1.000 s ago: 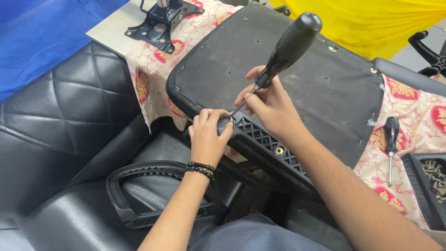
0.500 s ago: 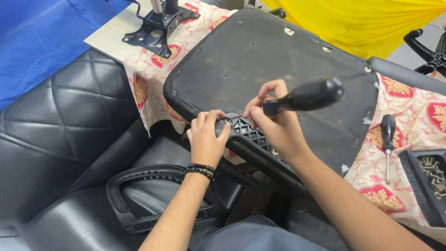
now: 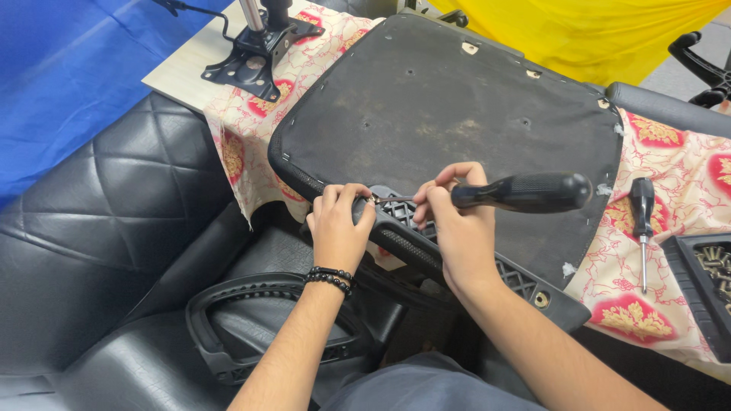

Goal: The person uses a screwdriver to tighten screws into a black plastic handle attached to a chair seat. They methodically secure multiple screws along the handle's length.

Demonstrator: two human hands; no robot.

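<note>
Two hands worked at the near edge of an upturned seat [image 3: 457,99], which lay black underside up on a patterned cloth [image 3: 251,137]. At ten o'clock from the hands stood a black metal bracket [image 3: 255,57] with its post, not mounted on the seat, and bare screw holes showed across the seat base; by that, most of the fitting seemed left to do. At seven o'clock lay a loose black armrest loop [image 3: 228,335] on the quilted chair back below, apart from the seat.

The left hand [image 3: 339,228] was curled over the end of a ribbed black arm bracket [image 3: 457,255] that ran along the seat's near edge, its fingertips pinched round what looked like a small screw at the driver's tip; the screw itself was too small to tell. The right hand [image 3: 457,228] gripped a screwdriver [image 3: 521,192] near the front of its handle, fingers closed, the shaft lying level and pointing to nine o'clock into the left fingers. The bracket seemed only part fixed: an open hole showed at its right end.

At three o'clock a smaller screwdriver [image 3: 642,221] lay untouched on the cloth, and beyond it a black tray [image 3: 689,281] of screws.
</note>
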